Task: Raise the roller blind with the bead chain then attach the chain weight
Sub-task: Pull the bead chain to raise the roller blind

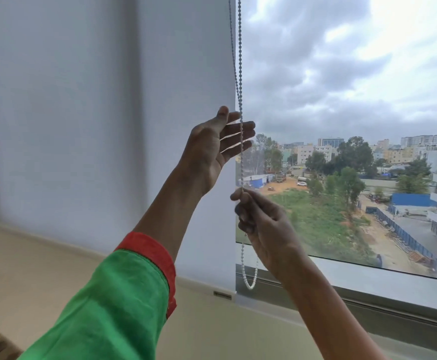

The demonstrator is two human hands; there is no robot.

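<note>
A white roller blind (108, 113) hangs down over the left window and covers it to the sill. Along its right edge runs a grey-white bead chain (239, 61), two strands that end in a loop (250, 281) near the sill. My right hand (261, 219) is closed around the chain below the middle of the view. My left hand (217, 146) is raised higher up, fingers spread and palm toward the chain, which passes in front of its fingertips. Whether the fingers touch the chain I cannot tell. No chain weight is in view.
To the right is an uncovered window pane (355, 100) showing sky, buildings and open ground. A grey window frame and sill (368, 289) run below it. A beige ledge (43, 276) lies under the blind.
</note>
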